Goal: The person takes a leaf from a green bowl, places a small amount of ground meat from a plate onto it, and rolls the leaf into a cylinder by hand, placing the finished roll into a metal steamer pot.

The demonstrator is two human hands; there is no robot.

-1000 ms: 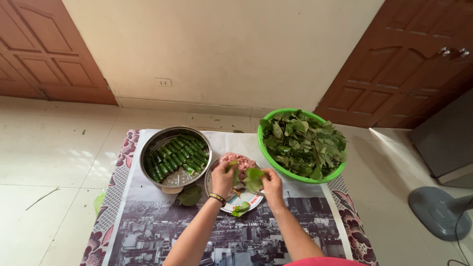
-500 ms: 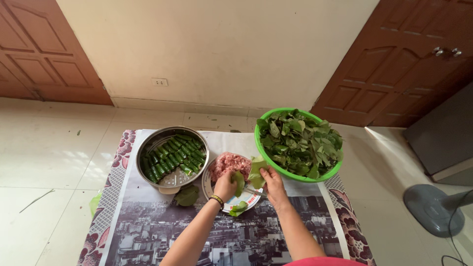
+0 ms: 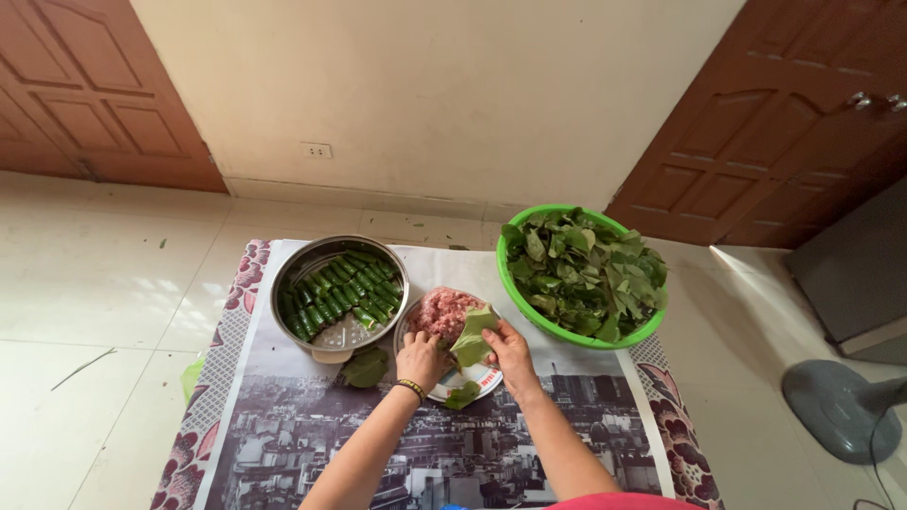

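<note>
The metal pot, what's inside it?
Inside the metal pot lie rows of green leaf rolls on a holed steamer tray. Whatever sits below that tray is covered.

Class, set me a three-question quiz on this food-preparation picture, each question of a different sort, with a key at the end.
1. True or false: the metal pot holds rolled green leaves laid in rows.
2. Which container holds the loose leaves? A. a green bowl  B. a glass jar  C. a wicker tray
3. Fill in: the left hand and right hand hold a green leaf over a plate of minced ____.

Key: 1 true; 2 A; 3 meat.
</note>
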